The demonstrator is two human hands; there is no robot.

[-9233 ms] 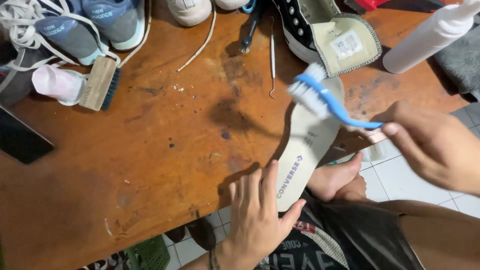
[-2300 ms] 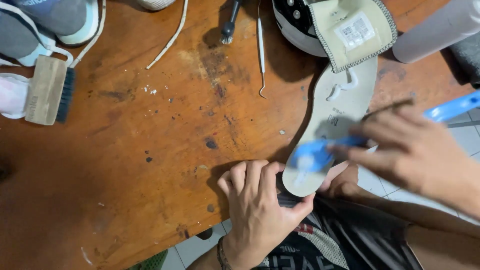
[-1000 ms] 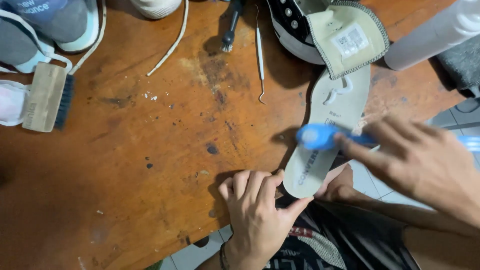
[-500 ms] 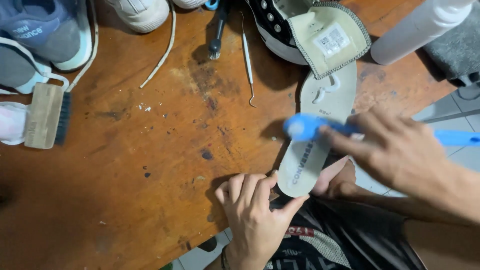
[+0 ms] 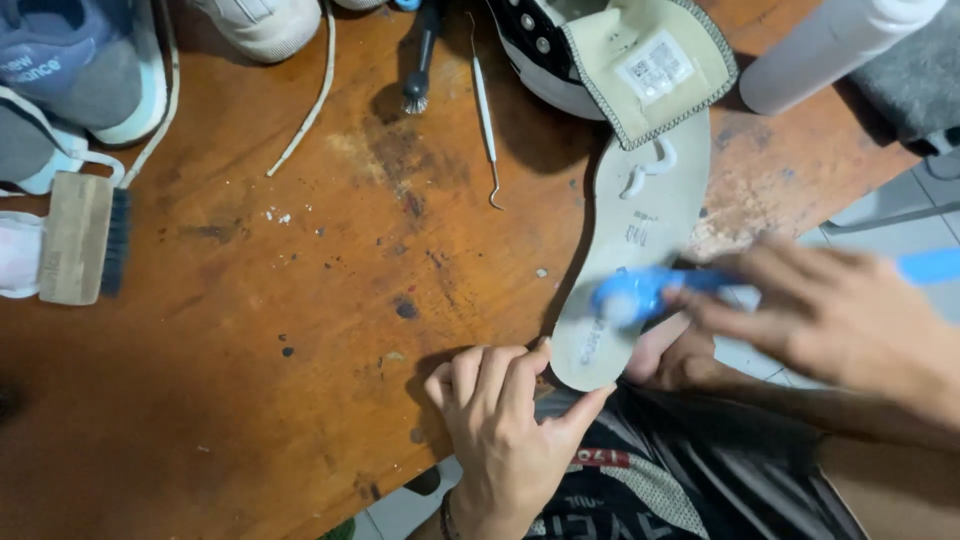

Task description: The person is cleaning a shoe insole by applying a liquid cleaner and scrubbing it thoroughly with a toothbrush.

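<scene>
Two bare hands at work at the lower right of the frame, over the edge of a stained wooden table (image 5: 250, 330). Left hand (image 5: 505, 425) at bottom centre, palm down, fingers spread and closed on nothing, fingertips resting on the tabletop, thumb touching the near end of a pale insole (image 5: 640, 250). Insole lying flat, running from centre right down toward bottom centre, its far end tucked just under the tongue of a black-and-white sneaker (image 5: 600, 60) at top centre, its near end overhanging the table edge. Right hand (image 5: 830, 315) at the right, motion-blurred, fingers curled shut around the handle of a blue brush (image 5: 635, 295); brush head down on the lower part of the insole, handle end poking out past the hand at the far right.

Elsewhere on the table: thin metal hook pick (image 5: 485, 120) at upper centre, hook end pointing toward the viewer; small dark-handled brush (image 5: 420, 60) just left of it; loose white shoelace (image 5: 305, 110) curving further left. Wooden-backed brush (image 5: 80, 240) with dark bristles at the left edge, beside a grey-blue sneaker (image 5: 70, 60) in the upper left corner. White sneaker (image 5: 265, 25) at the top edge. White cylindrical bottle (image 5: 825, 45) lying at the upper right, close beside grey cloth (image 5: 915, 80). Tiled floor and dark printed shorts below the table edge.
</scene>
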